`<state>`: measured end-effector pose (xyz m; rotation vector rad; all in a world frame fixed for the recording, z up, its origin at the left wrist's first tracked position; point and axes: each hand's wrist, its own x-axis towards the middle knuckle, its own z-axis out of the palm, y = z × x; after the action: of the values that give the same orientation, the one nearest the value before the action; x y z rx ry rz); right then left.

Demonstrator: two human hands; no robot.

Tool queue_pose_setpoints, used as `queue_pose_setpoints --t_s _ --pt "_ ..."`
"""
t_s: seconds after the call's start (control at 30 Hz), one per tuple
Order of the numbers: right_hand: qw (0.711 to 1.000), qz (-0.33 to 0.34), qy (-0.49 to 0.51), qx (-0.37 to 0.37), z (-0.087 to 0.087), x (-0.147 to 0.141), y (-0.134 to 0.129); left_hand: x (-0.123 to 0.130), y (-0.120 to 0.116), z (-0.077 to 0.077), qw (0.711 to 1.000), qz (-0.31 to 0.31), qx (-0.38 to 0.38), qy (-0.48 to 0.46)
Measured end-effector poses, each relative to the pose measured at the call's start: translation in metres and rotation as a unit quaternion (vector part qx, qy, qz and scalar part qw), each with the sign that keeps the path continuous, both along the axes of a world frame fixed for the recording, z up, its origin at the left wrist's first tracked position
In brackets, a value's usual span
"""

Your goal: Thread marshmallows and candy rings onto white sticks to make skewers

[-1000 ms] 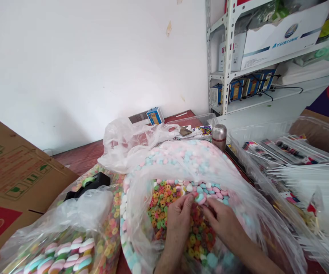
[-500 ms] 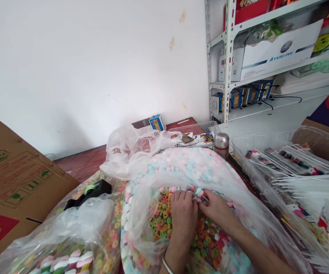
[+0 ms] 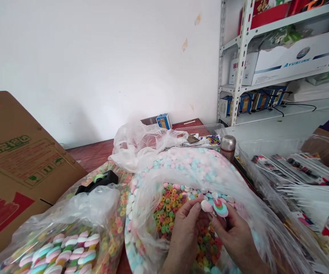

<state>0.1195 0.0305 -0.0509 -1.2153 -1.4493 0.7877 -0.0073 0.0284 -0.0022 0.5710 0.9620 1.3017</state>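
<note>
Your hands have parted since a moment ago: your left hand [image 3: 185, 228] pinches a pink marshmallow [image 3: 206, 206], your right hand [image 3: 234, 238] a layered candy disc [image 3: 220, 209], at six o'clock over the fruit-ring candies [image 3: 167, 211] in the clear plastic bag [image 3: 141, 213].

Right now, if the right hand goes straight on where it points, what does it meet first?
The right hand would probably meet the round pastel candy first; depth is unclear, so it may already touch it.

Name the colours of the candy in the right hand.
The candy has teal, pink and white bands, best in the head view.
</note>
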Motion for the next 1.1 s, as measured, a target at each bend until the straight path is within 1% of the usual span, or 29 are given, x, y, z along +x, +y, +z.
queue_pose_setpoints --t_s 0.1,0.17,0.27,0.33,0.4,0.47,0.6,0.67,0.73,0.83,0.93,1.03,1.1 --pt "1.0 -0.006 -0.014 0.007 -0.001 -0.002 0.0 -0.001 -0.002 -0.002 0.999 -0.018 0.033 0.033" --pt "1.0 -0.001 -0.017 0.002 -0.001 -0.004 0.001 -0.002 -0.002 -0.004 0.998 -0.021 0.042 0.053" --pt "0.999 0.051 -0.006 -0.003 0.002 -0.004 0.001 -0.004 0.0 -0.009 0.997 -0.013 0.027 0.065" --pt "0.996 0.084 -0.023 0.005 0.005 0.0 0.0 -0.006 0.001 -0.011 0.997 0.006 0.017 0.079" --pt "0.992 0.091 -0.08 0.022 0.007 0.005 -0.005 -0.01 0.002 -0.012 0.994 0.037 0.015 0.097" --pt "0.984 0.084 -0.154 0.026 0.006 0.012 -0.012 -0.015 0.004 -0.013 0.991 0.067 0.016 0.115" --pt "0.96 0.059 -0.275 -0.01 0.001 0.023 -0.028 -0.021 0.009 -0.016 0.985 0.11 0.009 0.134" --pt "0.948 0.065 -0.31 -0.008 0.0 0.027 -0.032 -0.021 0.01 -0.017 0.983 0.117 0.009 0.139" --pt "0.94 0.077 -0.331 0.003 0.001 0.03 -0.032 -0.019 0.01 -0.018 0.982 0.118 0.009 0.146" --pt "0.932 0.079 -0.352 0.015 0.004 0.032 -0.03 -0.018 0.009 -0.019 0.98 0.111 0.011 0.166" --pt "0.927 0.081 -0.366 0.019 0.006 0.033 -0.031 -0.017 0.006 -0.02 0.972 0.097 0.042 0.21" --pt "0.921 0.078 -0.38 0.017 0.008 0.032 -0.033 -0.018 0.003 -0.02 0.954 0.08 0.086 0.275" --pt "0.918 0.08 -0.387 0.017 0.009 0.031 -0.034 -0.018 0.0 -0.019 0.935 0.068 0.113 0.329"
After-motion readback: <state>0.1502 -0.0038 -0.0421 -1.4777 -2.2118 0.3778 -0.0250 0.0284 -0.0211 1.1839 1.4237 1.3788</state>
